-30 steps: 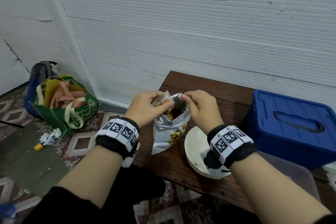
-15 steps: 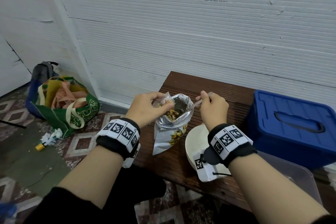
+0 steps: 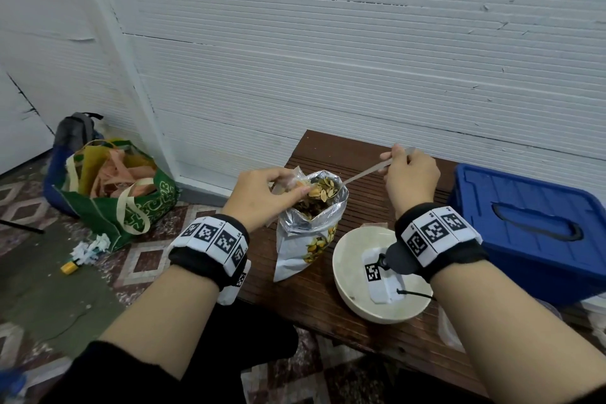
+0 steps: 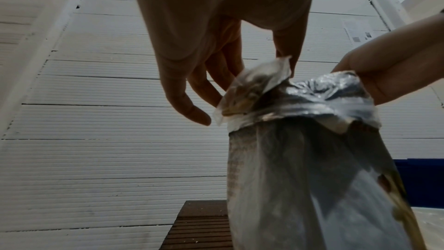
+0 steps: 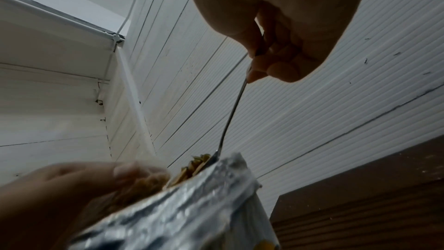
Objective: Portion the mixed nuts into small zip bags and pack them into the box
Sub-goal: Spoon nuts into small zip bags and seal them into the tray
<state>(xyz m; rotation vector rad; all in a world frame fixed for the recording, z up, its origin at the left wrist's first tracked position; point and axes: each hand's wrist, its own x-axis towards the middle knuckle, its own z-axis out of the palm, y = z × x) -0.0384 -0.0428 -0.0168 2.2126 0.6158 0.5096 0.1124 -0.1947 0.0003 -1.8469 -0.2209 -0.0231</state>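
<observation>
One heaped spoon (image 3: pixel 360 174) of seeds hangs over the foil nut bag (image 3: pixel 310 233), bowl end just right of the left hand (image 3: pixel 259 193), w/ its long axis running up-right to the right hand (image 3: pixel 410 180), whose grip pinches the handle's far end. Left grip pinches one small clear zip bag (image 4: pixel 252 86) at the foil bag's rim, touching it; its mouth sits just left of the load, so I'd guess the tip goes leftward. Foil bag stands on the counter (image 3: pixel 328 147). Outward: one white bowl (image 3: pixel 351 272) below the right wrist, one blue box (image 3: pixel 524 223) further right, lid on.
</observation>
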